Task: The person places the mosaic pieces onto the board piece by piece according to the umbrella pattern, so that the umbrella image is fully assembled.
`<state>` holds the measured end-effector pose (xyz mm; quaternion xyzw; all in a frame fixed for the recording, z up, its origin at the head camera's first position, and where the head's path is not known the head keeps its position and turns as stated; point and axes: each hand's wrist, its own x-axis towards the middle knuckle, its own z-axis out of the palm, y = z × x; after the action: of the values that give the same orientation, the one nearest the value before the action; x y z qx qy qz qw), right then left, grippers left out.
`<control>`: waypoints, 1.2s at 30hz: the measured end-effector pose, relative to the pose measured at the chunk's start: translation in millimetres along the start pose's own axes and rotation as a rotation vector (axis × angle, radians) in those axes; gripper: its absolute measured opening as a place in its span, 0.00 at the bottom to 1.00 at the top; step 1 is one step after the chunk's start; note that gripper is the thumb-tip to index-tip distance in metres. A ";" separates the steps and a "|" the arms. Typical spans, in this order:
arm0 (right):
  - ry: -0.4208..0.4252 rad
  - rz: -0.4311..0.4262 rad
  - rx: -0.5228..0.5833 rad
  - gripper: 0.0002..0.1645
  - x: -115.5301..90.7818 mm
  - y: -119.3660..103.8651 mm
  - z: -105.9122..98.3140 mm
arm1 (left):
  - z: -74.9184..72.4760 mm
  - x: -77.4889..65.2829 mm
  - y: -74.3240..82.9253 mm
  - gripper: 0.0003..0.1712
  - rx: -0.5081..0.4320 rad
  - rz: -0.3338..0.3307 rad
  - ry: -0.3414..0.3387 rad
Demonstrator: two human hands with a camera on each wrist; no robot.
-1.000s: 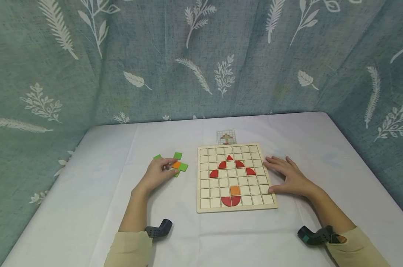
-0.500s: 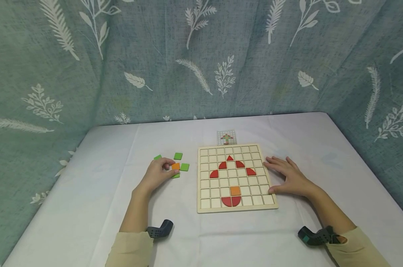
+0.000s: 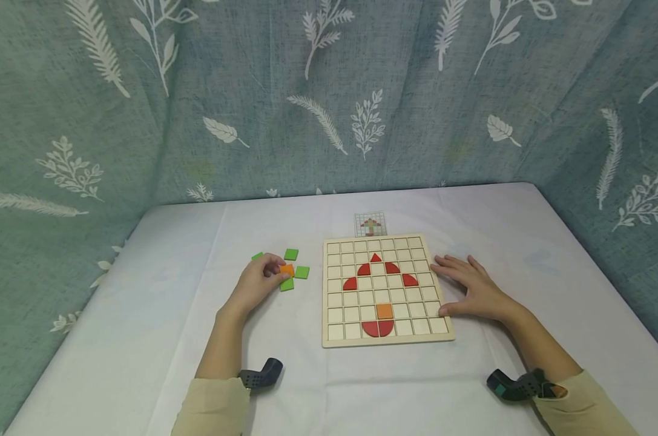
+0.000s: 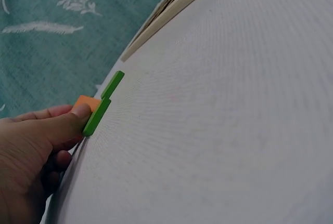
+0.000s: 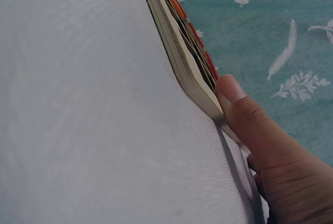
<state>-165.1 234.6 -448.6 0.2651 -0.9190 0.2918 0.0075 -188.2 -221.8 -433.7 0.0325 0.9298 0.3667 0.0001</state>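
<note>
My left hand (image 3: 255,281) pinches an orange square tile (image 3: 287,270) between thumb and index finger, left of the wooden grid board (image 3: 326,297). In the left wrist view the orange tile (image 4: 86,101) stands slightly raised behind a green tile (image 4: 97,117). Several green square tiles (image 3: 302,272) lie around this hand, one partly hidden behind it. On the board are red quarter-round pieces (image 3: 391,267), a red triangle (image 3: 375,258) and one orange square (image 3: 384,311). My right hand (image 3: 473,290) rests at the board's right edge, thumb touching its rim (image 5: 208,104), fingers loosely extended.
A small pattern card (image 3: 370,223) lies behind the board, its lower edge against or under the board's back edge. White cloth (image 3: 116,327) covers the table. A leaf-printed green curtain (image 3: 263,121) hangs along the back and sides. Each wrist carries a dark camera (image 3: 262,374).
My left fingers have taken up the orange tile from among the green ones. The green tile below it now shows more fully. My right hand and the board have kept their places.
</note>
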 end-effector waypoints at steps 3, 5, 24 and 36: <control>-0.002 0.002 -0.001 0.55 -0.1 0.8 0.4 | -0.3 -0.9 -0.4 0.14 -0.004 -0.011 0.008; -0.003 0.004 -0.002 0.55 -0.2 1.3 0.8 | -0.7 -1.5 -1.1 0.14 -0.018 -0.015 0.015; 0.004 0.003 0.002 0.55 0.2 -0.2 0.4 | -3.8 -2.6 15.7 0.12 -0.104 0.075 0.107; 0.009 0.001 -0.003 0.55 -0.6 -1.4 -0.8 | 4.6 -1.9 29.1 0.14 -0.177 0.090 0.072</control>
<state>-164.0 234.4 -447.3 0.2635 -0.9195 0.2914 0.0119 -184.4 -197.5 -417.3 0.0607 0.8907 0.4480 -0.0471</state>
